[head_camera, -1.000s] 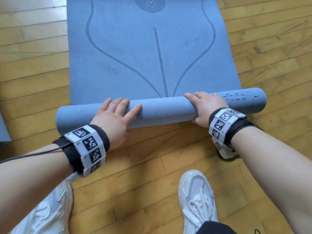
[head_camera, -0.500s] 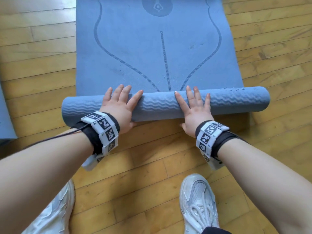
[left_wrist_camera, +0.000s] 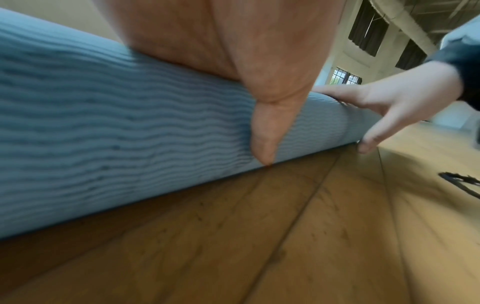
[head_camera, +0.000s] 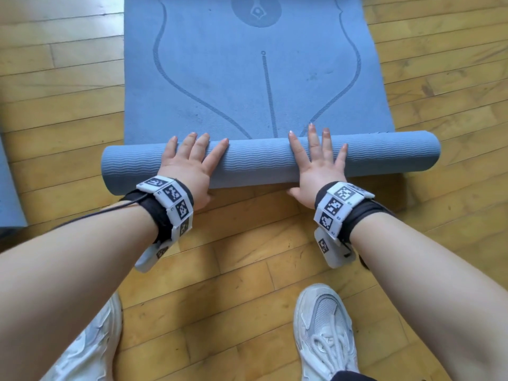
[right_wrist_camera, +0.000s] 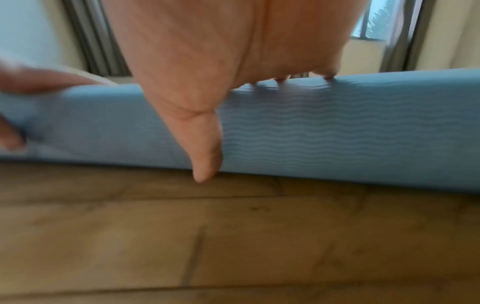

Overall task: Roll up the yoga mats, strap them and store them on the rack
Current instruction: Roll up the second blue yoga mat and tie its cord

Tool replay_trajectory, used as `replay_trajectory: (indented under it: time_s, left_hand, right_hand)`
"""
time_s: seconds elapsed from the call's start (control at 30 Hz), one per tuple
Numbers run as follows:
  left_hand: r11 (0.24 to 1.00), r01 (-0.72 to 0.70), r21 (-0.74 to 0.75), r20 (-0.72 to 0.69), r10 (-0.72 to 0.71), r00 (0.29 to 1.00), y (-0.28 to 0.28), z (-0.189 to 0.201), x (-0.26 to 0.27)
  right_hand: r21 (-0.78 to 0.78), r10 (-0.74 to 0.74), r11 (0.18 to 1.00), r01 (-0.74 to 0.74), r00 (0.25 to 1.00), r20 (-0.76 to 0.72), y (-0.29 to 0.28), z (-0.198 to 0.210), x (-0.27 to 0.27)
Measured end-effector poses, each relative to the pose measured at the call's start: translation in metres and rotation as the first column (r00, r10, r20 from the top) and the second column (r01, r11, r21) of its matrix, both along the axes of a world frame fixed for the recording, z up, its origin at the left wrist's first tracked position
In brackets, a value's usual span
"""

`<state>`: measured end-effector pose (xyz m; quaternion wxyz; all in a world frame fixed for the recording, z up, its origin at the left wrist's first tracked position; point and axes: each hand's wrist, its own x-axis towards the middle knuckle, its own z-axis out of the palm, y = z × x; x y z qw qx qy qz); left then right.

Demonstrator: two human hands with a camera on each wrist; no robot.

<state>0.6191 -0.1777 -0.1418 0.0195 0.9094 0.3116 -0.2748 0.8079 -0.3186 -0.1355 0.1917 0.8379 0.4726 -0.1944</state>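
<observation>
Now rolling: blue yoga mat [head_camera: 269,160] is turning further away from the person, both palms pushing flat.

Since a second ago the roll is getting thicker and lying straighter across the wooden floor [head_camera: 247,270]; the right hand [head_camera: 316,171], curled over it then, is now lying flat with fingers [head_camera: 312,138] spread straight, matching the left hand [head_camera: 189,169], whose fingers are also extended over the roll. Neither is gripping, thumbs hanging at the near side. Most of the flat mat is still lying unrolled ahead, so strapping and racking are waiting. Another blue mat edge [head_camera: 11,193] is showing far left. Wrist bands [head_camera: 341,204] are carrying square marker codes with tiny unreadable labels; printed mat lines, no readable brand.
</observation>
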Motion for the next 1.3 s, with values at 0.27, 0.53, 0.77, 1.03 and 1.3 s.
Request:
replay_trajectory:
  time_s: [0.27,0.53,0.77,1.03,1.3]
  left_hand:
    - [0.998,-0.056,0.018,0.061,0.055,0.997,0.019,0.003,0.004]
    - [0.996,0.021,0.089,-0.001,-0.021,1.0,0.034,-0.003,0.0]
    - [0.985,0.143,0.092,-0.082,-0.135,0.987,0.038,0.018,0.011]
    - [0.975,0.222,-0.008,-0.064,-0.222,0.973,-0.012,0.014,0.001]
    - [0.968,0.18,-0.174,-0.166,-0.209,0.964,0.012,0.019,0.018]
  right_hand:
    - [-0.033,0.055,0.998,-0.054,0.997,0.054,0.01,-0.002,0.022]
    - [0.023,0.053,0.998,-0.055,0.996,0.076,0.023,-0.004,0.033]
    - [0.059,0.076,0.995,-0.079,0.996,0.055,0.013,0.007,0.033]
    - [0.037,0.109,0.993,-0.111,0.993,0.044,-0.042,0.003,0.025]
    - [-0.019,0.096,0.995,-0.096,0.995,-0.012,-0.017,0.002,0.035]
